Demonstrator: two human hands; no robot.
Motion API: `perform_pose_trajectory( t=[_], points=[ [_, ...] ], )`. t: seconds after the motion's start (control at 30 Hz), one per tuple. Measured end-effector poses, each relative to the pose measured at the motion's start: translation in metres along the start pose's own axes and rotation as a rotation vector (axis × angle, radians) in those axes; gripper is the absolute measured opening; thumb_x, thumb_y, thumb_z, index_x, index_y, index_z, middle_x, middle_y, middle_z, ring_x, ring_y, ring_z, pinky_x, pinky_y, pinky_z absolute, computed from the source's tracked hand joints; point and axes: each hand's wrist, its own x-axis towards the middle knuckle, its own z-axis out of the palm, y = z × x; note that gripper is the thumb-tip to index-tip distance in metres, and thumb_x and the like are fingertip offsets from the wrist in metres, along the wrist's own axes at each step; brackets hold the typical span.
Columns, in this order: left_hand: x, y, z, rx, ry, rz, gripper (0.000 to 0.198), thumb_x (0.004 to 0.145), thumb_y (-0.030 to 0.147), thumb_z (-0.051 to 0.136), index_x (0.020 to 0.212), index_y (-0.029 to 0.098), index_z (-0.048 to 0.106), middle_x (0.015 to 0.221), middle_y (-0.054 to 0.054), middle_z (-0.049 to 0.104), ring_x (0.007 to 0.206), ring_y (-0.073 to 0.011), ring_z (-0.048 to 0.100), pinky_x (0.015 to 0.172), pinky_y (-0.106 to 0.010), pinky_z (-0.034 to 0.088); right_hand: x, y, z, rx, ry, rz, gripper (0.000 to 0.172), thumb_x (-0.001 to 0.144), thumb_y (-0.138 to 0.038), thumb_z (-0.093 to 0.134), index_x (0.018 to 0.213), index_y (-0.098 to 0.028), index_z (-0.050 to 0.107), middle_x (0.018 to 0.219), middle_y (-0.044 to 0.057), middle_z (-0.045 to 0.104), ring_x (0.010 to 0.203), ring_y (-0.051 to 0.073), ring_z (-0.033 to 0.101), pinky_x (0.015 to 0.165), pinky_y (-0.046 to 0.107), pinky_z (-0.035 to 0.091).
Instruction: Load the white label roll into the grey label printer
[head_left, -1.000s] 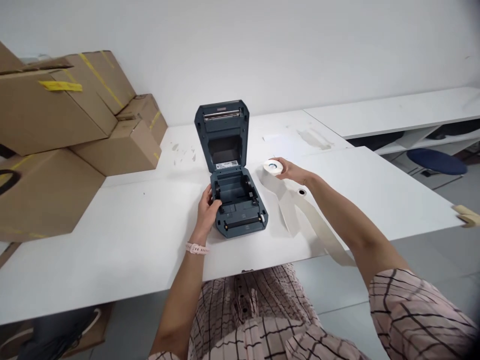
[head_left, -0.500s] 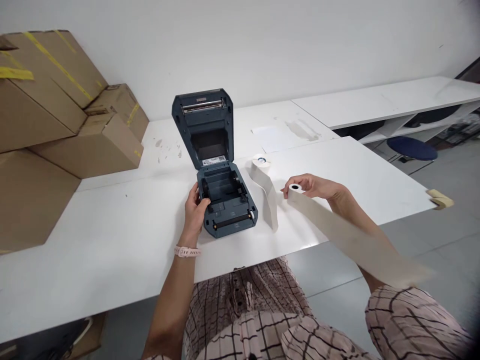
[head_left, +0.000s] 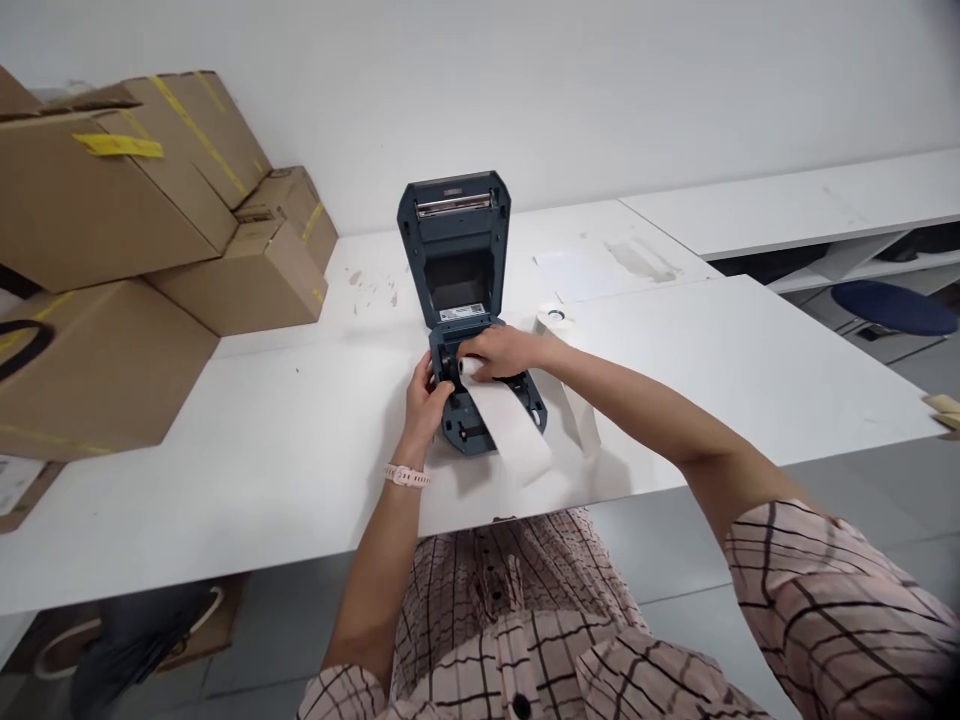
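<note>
A dark grey label printer (head_left: 457, 250) stands on the white table (head_left: 247, 470) with its lid swung up. My right hand (head_left: 501, 352) is closed on a small white paper roll (head_left: 471, 366) held down in the printer's open bay. The roll's loose strip (head_left: 514, 432) trails out over the printer's front toward the table edge. My left hand (head_left: 427, 400) grips the left side of the printer's base, fingers curled over its edge. A second white roll (head_left: 553, 318) stands on the table just right of the printer, with its own strip (head_left: 583, 415) running forward.
Several cardboard boxes (head_left: 127, 240) with yellow tape are stacked at the left of the table. A second white table (head_left: 795, 210) stands at the right with a blue stool (head_left: 892, 305) beneath. A tan object (head_left: 943, 410) lies at the right table edge.
My right hand left the first roll standing on the table, picked up a second small roll with a long strip, and carried it left into the printer's bay. My left hand stayed on the printer.
</note>
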Motion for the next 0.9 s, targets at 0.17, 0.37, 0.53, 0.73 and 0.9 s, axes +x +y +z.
perform_pose_trajectory(
  t=[0.17,0.37,0.53,0.73,0.9],
  points=[
    [-0.002,0.004,0.002,0.002,0.007,-0.002,0.078,0.074,0.020,0.062,0.151,0.020,0.049,0.144,-0.011,0.065,0.123,-0.0263,0.065,0.101,-0.036,0.054,-0.002,-0.002,0.010,-0.044,-0.027,-0.029,0.047,0.084,-0.021,0.075,0.131,-0.019,0.068,0.113,0.011,0.079,0.109,0.033,0.071,0.101,0.045,0.042],
    [-0.003,0.006,0.002,0.000,0.014,-0.024,0.080,0.075,0.019,0.063,0.153,0.019,0.048,0.149,-0.012,0.061,0.129,-0.0290,0.063,0.105,-0.039,0.053,-0.025,-0.009,0.009,0.025,0.105,-0.055,0.035,0.089,-0.014,0.066,0.124,-0.016,0.072,0.123,0.014,0.076,0.114,0.032,0.070,0.099,0.045,0.048],
    [-0.005,0.006,0.002,0.008,0.005,-0.004,0.076,0.077,0.021,0.065,0.152,0.023,0.049,0.151,-0.010,0.059,0.137,-0.0288,0.056,0.114,-0.041,0.046,-0.084,-0.029,0.016,0.157,0.277,-0.115,0.033,0.104,-0.020,0.049,0.129,-0.016,0.070,0.132,0.012,0.074,0.120,0.029,0.070,0.098,0.045,0.057],
    [-0.007,0.002,0.003,-0.032,0.009,0.005,0.070,0.080,0.025,0.068,0.148,0.024,0.052,0.152,-0.011,0.057,0.142,-0.0313,0.052,0.117,-0.047,0.043,-0.124,-0.075,0.060,0.197,0.417,-0.088,0.036,0.109,-0.027,0.045,0.137,-0.015,0.065,0.153,0.015,0.059,0.145,0.029,0.055,0.116,0.052,0.052],
    [-0.006,0.000,0.004,-0.079,-0.016,-0.035,0.072,0.079,0.027,0.071,0.148,0.027,0.050,0.154,-0.010,0.055,0.142,-0.0315,0.053,0.114,-0.045,0.046,-0.121,-0.093,0.080,0.183,0.519,-0.025,0.036,0.109,-0.025,0.044,0.140,-0.015,0.061,0.155,0.015,0.057,0.148,0.027,0.052,0.119,0.053,0.050]
  ],
)
